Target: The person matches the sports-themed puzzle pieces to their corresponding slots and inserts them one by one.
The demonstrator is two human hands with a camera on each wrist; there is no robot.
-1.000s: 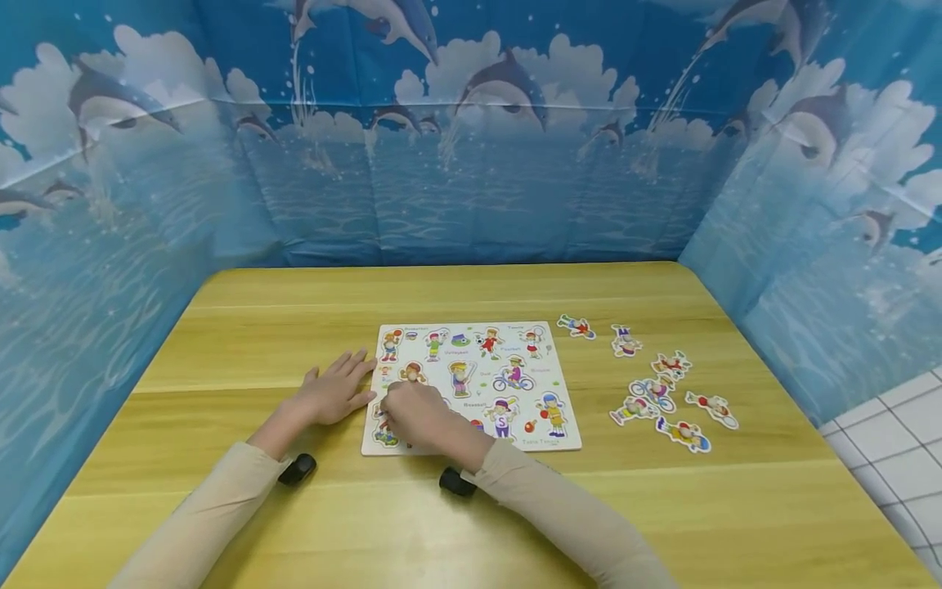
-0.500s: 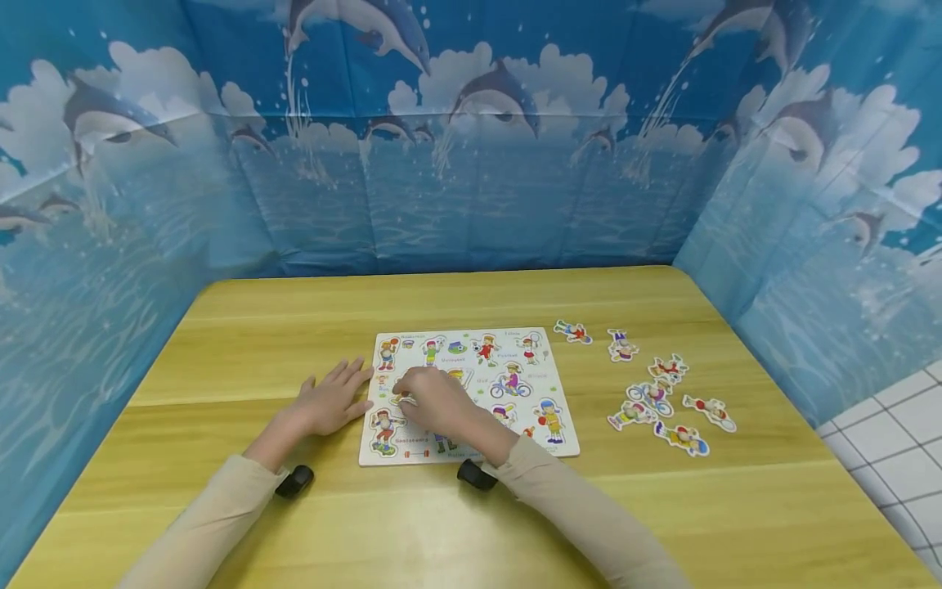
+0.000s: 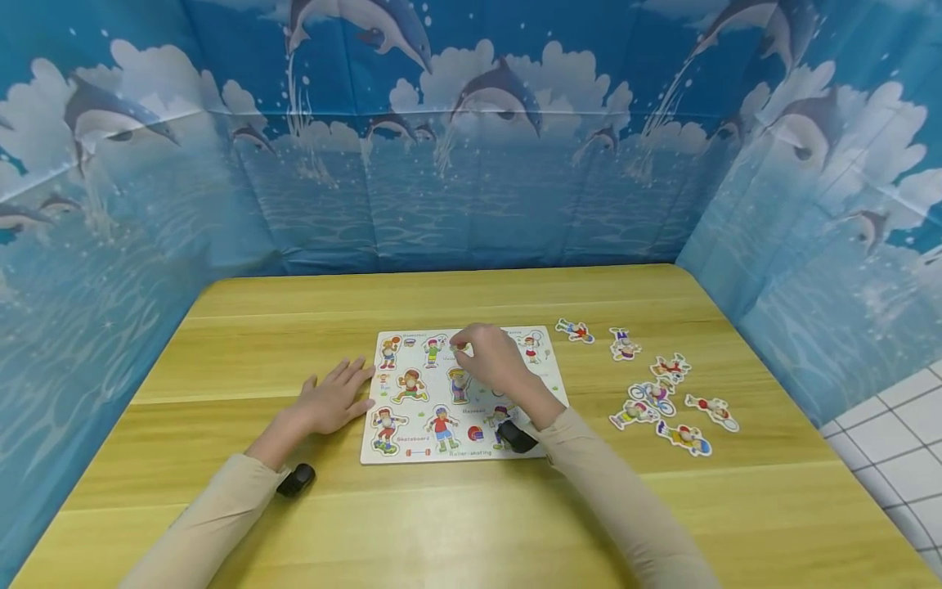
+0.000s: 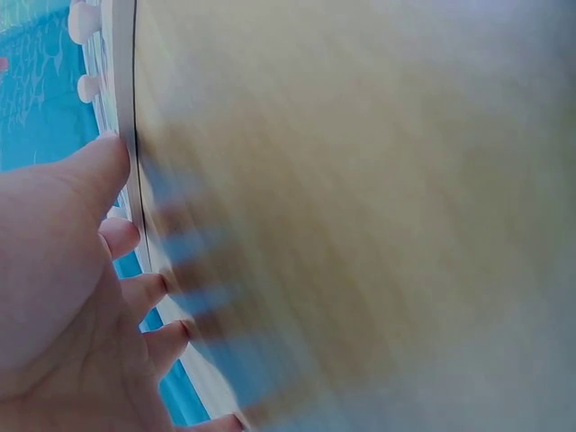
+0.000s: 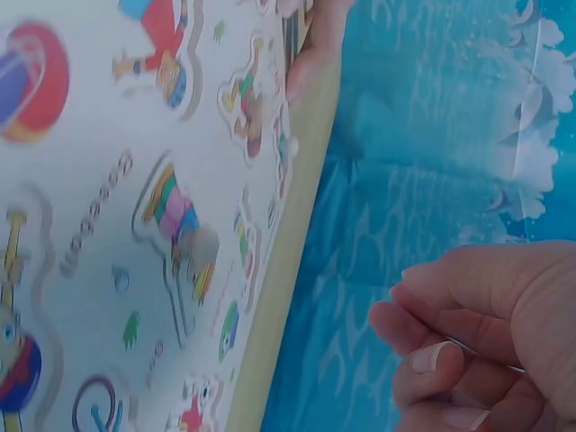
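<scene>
See the puzzle board [image 3: 436,388], set long side left-to-right, beneath the curled right hand [image 3: 491,358] (pinching nothing visible), a hand nearer than the spread left hand [image 3: 329,401] to the loose pieces [image 3: 652,396] off rightward.

On the yellow wood-grain surface [image 3: 441,523] we see a sports peg-puzzle board [image 3: 417,415] and, to its right, loose figure pieces [image 3: 652,396].

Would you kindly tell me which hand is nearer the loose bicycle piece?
Right. The right hand is over the puzzle board, left of the bicycle piece; the left hand is farther, at the board's left edge.
</scene>
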